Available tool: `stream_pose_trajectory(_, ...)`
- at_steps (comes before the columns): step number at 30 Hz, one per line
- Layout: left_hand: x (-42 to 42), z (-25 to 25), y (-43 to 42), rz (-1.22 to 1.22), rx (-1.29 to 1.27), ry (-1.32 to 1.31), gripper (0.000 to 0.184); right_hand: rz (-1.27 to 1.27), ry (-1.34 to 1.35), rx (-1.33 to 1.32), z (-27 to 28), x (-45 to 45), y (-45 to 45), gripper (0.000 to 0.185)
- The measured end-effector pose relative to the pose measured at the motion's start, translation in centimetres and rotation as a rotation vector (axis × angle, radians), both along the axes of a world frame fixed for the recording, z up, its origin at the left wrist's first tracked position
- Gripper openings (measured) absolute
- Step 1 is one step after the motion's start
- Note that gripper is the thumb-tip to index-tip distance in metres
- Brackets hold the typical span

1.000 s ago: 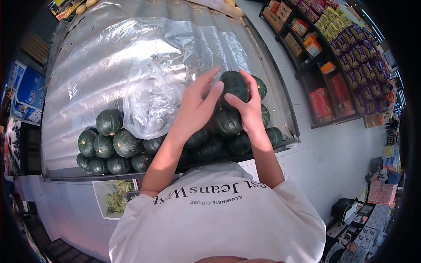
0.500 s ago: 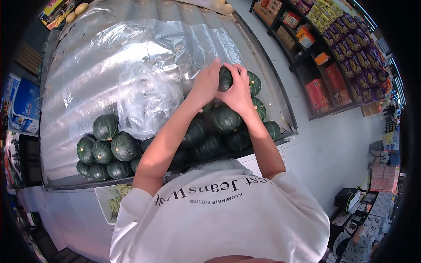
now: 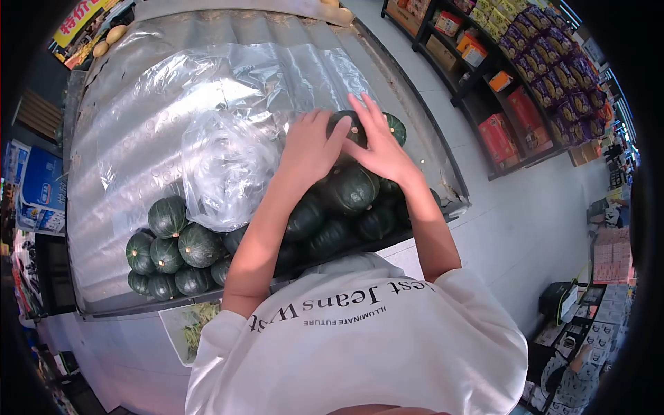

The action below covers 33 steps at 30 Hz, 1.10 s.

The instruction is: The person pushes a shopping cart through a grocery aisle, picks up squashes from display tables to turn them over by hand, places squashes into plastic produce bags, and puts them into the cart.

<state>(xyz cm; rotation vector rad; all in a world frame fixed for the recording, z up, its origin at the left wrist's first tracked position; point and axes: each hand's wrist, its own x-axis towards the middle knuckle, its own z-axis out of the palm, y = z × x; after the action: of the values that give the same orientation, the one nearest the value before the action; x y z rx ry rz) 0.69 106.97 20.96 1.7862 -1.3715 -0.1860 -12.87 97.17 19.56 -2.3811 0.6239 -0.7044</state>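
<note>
A dark green kabocha squash (image 3: 339, 119) sits between my two hands on top of a pile, partly hidden by my fingers. My left hand (image 3: 308, 146) lies along its left side, thumb over the top. From the right, my right hand (image 3: 379, 146) cups it with long, slightly spread fingers. Just below my wrists is another kabocha squash (image 3: 353, 188), and one more (image 3: 394, 128) rests beyond my right fingers. A crumpled clear plastic bag (image 3: 225, 173) lies left of my left forearm. Further left stands a second pile of kabocha squashes (image 3: 200, 245).
The silvery corrugated display table (image 3: 117, 138) carries a clear plastic sheet (image 3: 277, 62). A white crate (image 3: 173, 332) of greens is below its front edge. Dark shelves (image 3: 477, 90) with packaged goods stand right, across the tiled aisle (image 3: 512, 214).
Both hands have shifted their hold on the squash. My left fingers moved left, the right fingers straightened, and a pale stem end now shows. The view has shifted slightly.
</note>
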Motion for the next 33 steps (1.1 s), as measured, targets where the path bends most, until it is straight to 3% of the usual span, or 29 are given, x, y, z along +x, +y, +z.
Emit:
stream_pose_trajectory(1, -0.2, 0.2, 0.7, 0.04, -0.102, -0.142, 0.046, -0.047, -0.136, 0.0, 0.8, -0.3, -0.1, 0.065)
stream_pose_trajectory(4, -0.7, 3.7, 4.7, 0.133, -0.11, -0.213, 0.048, -0.19, -0.445, -0.031, 1.5, -1.3, 0.0, 0.051)
stream_pose_trajectory(7, 0.1, 5.3, 8.0, 0.286, -0.088, -0.317, 0.055, -0.154, -0.407, -0.026, 0.4, -1.3, 0.5, 0.05)
stream_pose_trajectory(10, 1.8, 4.3, 10.6, 0.438, 0.132, -0.364, 0.06, -0.054, -0.143, -0.05, -2.4, -0.6, 1.0, 0.051)
stream_pose_trajectory(13, 2.6, 3.1, 12.5, 0.483, 0.395, -0.346, 0.065, 0.011, -0.059, -0.021, -2.8, -0.4, 1.1, 0.053)
stream_pose_trajectory(16, 3.0, 1.5, 13.0, 0.47, 0.492, -0.305, 0.069, 0.042, -0.03, -0.05, -2.4, -0.3, 0.8, 0.055)
stream_pose_trajectory(19, 3.0, -0.1, 12.8, 0.471, 0.428, -0.33, 0.064, 0.083, 0.008, -0.024, -1.6, -0.7, 0.6, 0.057)
stream_pose_trajectory(25, 3.3, 0.0, 12.2, 0.414, 0.313, -0.286, 0.025, 0.076, -0.029, 0.033, -1.7, -1.4, 0.7, 0.058)
stream_pose_trajectory(30, 2.9, 1.9, 13.0, 0.421, -0.111, -0.118, 0.011, 0.038, -0.086, -0.06, 1.4, -1.6, 4.1, 0.065)
stream_pose_trajectory(31, 2.2, 2.6, 13.1, 0.428, -0.176, -0.066, 0.012, 0.119, -0.18, 0.044, 2.1, -1.6, 5.1, 0.068)
stream_pose_trajectory(33, 0.9, 3.3, 13.2, 0.307, -0.236, -0.245, 0.012, 0.282, -0.367, 0.255, 2.9, -1.6, 7.3, 0.073)
